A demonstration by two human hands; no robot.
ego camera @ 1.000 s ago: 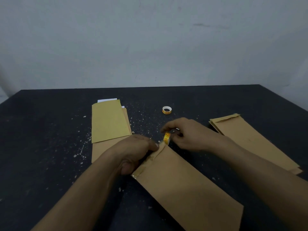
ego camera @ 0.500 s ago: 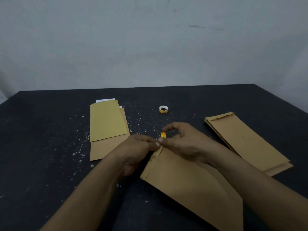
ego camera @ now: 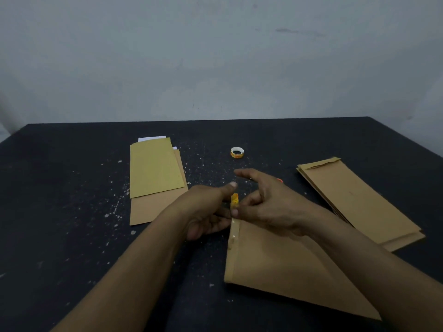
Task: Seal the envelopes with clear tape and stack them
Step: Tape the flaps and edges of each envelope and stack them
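Hands meet over the top edge of a brown envelope (ego camera: 282,264) lying on the dark surface (ego camera: 72,236). Left hand (ego camera: 206,212) and right hand (ego camera: 268,204) pinch a small yellow tape roll (ego camera: 234,199) between their fingers, other fingers loosely spread. A second tape roll (ego camera: 237,152) sits farther back; envelope stacks lie left (ego camera: 153,178) and right (ego camera: 354,200)

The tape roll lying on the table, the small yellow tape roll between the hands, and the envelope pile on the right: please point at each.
tape roll on the table (ego camera: 237,152): head view, its rim.
small yellow tape roll (ego camera: 234,198): head view, its side.
right envelope pile (ego camera: 354,200): head view, top envelope's face.
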